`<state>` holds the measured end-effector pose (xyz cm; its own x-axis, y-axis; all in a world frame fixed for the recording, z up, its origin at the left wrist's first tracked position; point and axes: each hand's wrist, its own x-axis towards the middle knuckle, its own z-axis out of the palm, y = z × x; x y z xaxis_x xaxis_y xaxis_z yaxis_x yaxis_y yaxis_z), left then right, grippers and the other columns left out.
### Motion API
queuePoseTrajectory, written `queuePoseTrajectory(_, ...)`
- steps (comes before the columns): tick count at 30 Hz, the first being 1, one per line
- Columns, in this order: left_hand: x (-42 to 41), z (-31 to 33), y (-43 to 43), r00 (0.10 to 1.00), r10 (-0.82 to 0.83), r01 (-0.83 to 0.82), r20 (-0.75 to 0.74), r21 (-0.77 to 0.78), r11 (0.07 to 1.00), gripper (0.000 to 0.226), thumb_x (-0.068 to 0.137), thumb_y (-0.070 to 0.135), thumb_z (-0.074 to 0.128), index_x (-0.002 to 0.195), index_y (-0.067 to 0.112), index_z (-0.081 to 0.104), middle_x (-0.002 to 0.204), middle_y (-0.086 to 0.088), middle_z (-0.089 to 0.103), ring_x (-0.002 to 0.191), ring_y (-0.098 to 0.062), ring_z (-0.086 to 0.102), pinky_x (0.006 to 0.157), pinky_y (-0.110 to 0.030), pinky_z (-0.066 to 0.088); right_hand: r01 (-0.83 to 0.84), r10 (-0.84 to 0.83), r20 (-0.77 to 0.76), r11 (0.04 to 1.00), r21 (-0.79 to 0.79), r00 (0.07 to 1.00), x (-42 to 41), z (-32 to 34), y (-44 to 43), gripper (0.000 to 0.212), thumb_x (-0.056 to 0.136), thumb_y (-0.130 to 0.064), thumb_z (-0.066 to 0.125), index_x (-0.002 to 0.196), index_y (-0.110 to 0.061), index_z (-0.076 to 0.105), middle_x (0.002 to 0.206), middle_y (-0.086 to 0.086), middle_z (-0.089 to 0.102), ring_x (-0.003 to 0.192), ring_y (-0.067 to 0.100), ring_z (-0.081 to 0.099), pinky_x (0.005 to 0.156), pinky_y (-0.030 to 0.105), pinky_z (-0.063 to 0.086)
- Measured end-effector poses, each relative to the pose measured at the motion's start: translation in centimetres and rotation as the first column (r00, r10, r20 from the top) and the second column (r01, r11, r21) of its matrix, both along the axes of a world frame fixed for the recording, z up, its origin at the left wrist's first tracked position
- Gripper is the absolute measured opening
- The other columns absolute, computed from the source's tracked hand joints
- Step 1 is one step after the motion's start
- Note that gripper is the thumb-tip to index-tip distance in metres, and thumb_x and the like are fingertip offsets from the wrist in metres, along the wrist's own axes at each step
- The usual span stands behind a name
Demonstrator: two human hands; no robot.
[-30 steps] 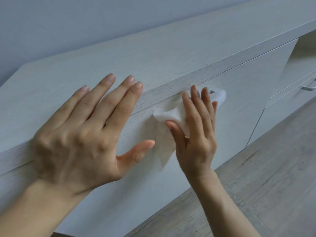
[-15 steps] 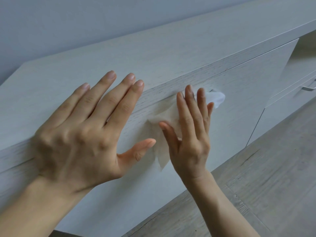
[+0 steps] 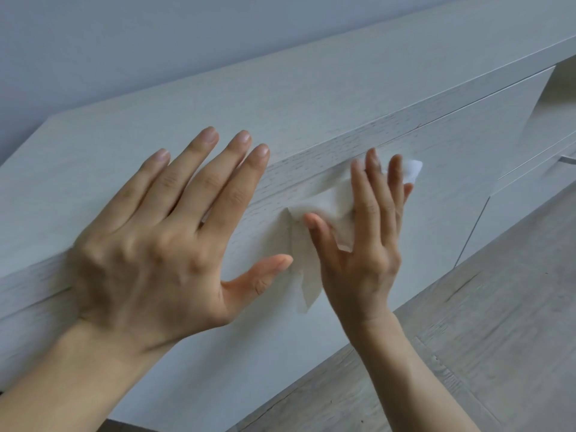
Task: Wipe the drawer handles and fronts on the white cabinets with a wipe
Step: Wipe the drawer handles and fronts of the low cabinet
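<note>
A white wipe (image 3: 324,207) lies crumpled against the white cabinet's drawer front (image 3: 452,169), just under the top edge. My right hand (image 3: 364,244) presses the wipe flat to the front with straight fingers, thumb spread to the left; one corner of the wipe sticks out past the fingertips and a tail hangs below the thumb. The handle under the wipe is hidden. My left hand (image 3: 156,238) rests flat on the cabinet top (image 3: 280,98) at its front edge, fingers spread, thumb hanging down over the drawer front.
A metal drawer handle (image 3: 568,160) shows on the neighbouring cabinet at the far right. A grey wood-look floor (image 3: 467,353) runs below the cabinets. A plain grey wall (image 3: 156,42) stands behind the cabinet top.
My right hand slid the wipe left along the drawer front, then back to the right and slightly up. The left hand stayed put.
</note>
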<state>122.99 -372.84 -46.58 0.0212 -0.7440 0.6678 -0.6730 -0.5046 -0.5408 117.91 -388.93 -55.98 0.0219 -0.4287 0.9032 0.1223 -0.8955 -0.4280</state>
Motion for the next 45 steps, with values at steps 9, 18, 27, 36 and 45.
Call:
queuePoseTrajectory(9,-0.1,0.1,0.0,1.0,0.013,-0.013,0.012,0.004,1.0,0.07,0.097,0.057,0.03,0.143,0.006,0.041,0.143,-0.01,0.047,0.131,-0.029,0.045,0.104,-0.045,0.035,0.002,-0.003,0.027,1.0,0.021,1.0,-0.3,0.0,-0.2,0.056,0.094,-0.04,0.055,0.126,0.006,0.046,0.133,0.017,0.043,0.134,0.022,0.033,0.116,0.042,0.024)
queuePoseTrajectory(18,-0.3,0.1,0.1,1.0,0.001,-0.002,-0.025,-0.007,1.0,0.057,0.096,0.038,0.032,0.144,0.007,0.039,0.145,-0.009,0.045,0.132,-0.028,0.044,0.106,-0.044,0.034,-0.005,0.005,0.016,1.0,0.016,1.0,-0.4,-0.1,-0.1,0.057,0.095,-0.04,0.052,0.127,0.007,0.045,0.134,0.017,0.042,0.135,0.02,0.031,0.116,0.042,0.025)
queuePoseTrajectory(27,-0.1,0.0,0.0,1.0,-0.01,0.009,-0.029,-0.01,1.0,0.057,0.091,0.028,0.035,0.145,0.008,0.038,0.146,-0.007,0.044,0.134,-0.027,0.042,0.107,-0.044,0.033,-0.018,0.018,-0.007,1.0,-0.024,1.0,-0.2,0.1,0.1,0.057,0.096,-0.04,0.052,0.129,0.006,0.045,0.135,0.016,0.042,0.135,0.022,0.031,0.117,0.041,0.02)
queuePoseTrajectory(36,-0.1,0.1,0.0,0.999,-0.005,0.005,-0.042,-0.008,1.0,0.06,0.088,0.027,0.035,0.145,0.009,0.038,0.147,-0.006,0.043,0.134,-0.026,0.041,0.108,-0.044,0.032,0.005,-0.005,-0.005,0.998,-0.055,1.0,0.1,0.1,0.5,0.047,0.097,-0.031,0.053,0.128,0.004,0.047,0.134,0.012,0.045,0.134,0.021,0.034,0.117,0.04,0.021)
queuePoseTrajectory(45,-0.8,0.6,0.2,0.99,-0.008,0.008,-0.141,0.001,1.0,0.056,0.094,0.033,0.038,0.143,0.006,0.042,0.145,-0.009,0.045,0.133,-0.026,0.042,0.104,-0.046,0.035,-0.171,0.133,-0.159,0.952,-0.256,0.978,-5.0,1.1,-1.7,0.024,0.08,0.004,0.072,0.104,0.001,0.069,0.113,0.014,0.066,0.113,0.024,0.062,0.095,0.041,0.052)
